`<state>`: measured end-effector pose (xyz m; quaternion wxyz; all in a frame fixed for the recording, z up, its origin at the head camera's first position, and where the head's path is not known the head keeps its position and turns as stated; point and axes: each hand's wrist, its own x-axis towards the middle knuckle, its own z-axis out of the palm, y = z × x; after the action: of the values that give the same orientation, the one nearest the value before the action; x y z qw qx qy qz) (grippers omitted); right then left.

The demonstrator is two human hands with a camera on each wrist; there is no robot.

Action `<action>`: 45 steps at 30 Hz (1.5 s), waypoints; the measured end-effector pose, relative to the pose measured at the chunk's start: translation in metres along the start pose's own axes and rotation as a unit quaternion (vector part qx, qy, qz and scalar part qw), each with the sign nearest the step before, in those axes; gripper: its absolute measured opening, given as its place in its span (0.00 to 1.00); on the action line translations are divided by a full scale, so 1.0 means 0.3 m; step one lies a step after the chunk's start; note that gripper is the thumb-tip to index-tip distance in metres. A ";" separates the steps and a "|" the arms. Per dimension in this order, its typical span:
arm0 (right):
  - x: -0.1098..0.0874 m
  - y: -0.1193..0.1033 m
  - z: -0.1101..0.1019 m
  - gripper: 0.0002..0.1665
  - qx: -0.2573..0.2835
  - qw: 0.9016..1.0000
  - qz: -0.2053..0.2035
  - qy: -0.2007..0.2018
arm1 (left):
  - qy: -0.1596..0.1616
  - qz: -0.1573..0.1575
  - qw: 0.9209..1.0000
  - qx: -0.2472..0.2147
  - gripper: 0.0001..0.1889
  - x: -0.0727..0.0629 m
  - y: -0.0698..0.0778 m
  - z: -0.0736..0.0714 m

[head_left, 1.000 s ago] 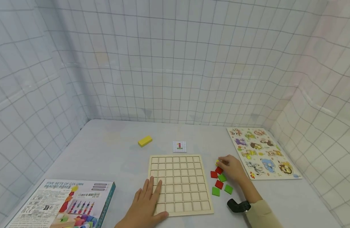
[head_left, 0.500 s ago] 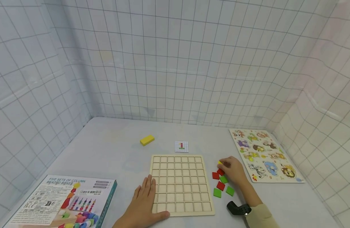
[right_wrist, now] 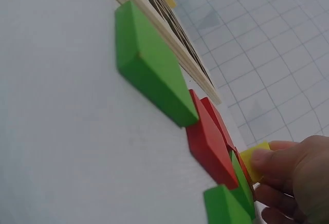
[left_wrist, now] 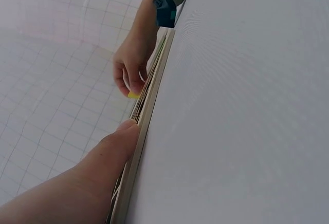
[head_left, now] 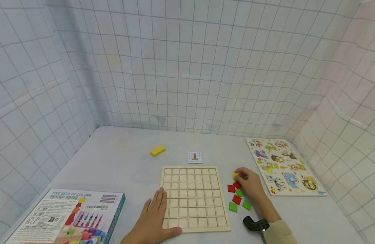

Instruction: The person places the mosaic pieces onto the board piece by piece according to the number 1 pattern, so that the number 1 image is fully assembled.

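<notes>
My right hand (head_left: 251, 183) pinches a small yellow square tile (right_wrist: 249, 158) between thumb and fingers, to the right of a pale wooden grid board (head_left: 192, 202). Just below that hand lie several loose tiles. Among them are a red tile (head_left: 231, 188), another red tile (head_left: 236, 199) and a green tile (head_left: 233, 207); in the right wrist view the pile sits close by the fingers. With straight fingers, my left hand (head_left: 152, 217) rests along the board's left edge, its thumb on the near edge. In the left wrist view that thumb (left_wrist: 115, 144) touches the board's rim.
Behind the board lies a small printed pattern card (head_left: 195, 157), and left of it a yellow block (head_left: 158, 150). An animal puzzle board (head_left: 282, 169) lies at the right. A printed toy box (head_left: 62, 217) occupies the near left. Grid-lined cloth (head_left: 187, 67) encloses the table.
The head view has shifted slightly. My left fingers have drawn together and moved a little off the cells onto the board's left edge. My right hand stays at the yellow tile.
</notes>
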<state>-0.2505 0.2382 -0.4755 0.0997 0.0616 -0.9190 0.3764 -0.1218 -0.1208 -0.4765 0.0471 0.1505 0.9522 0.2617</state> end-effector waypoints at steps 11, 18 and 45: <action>-0.001 -0.028 0.003 0.07 0.025 1.000 -0.018 -0.004 | -0.003 0.006 1.000 -0.001 0.66 -0.003 0.010 -0.007; 0.002 -0.052 0.007 0.08 0.035 0.998 -0.048 0.004 | -0.003 0.008 1.000 -0.003 0.66 -0.004 0.010 -0.010; 0.055 -0.220 0.125 0.09 0.077 0.984 -0.149 -0.065 | 0.005 0.009 1.000 -0.002 0.66 -0.010 0.011 -0.008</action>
<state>-0.2592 0.1643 -0.4531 0.0897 0.2292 -0.8725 0.4222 -0.1185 -0.1203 -0.4727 0.0403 0.1574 0.9506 0.2646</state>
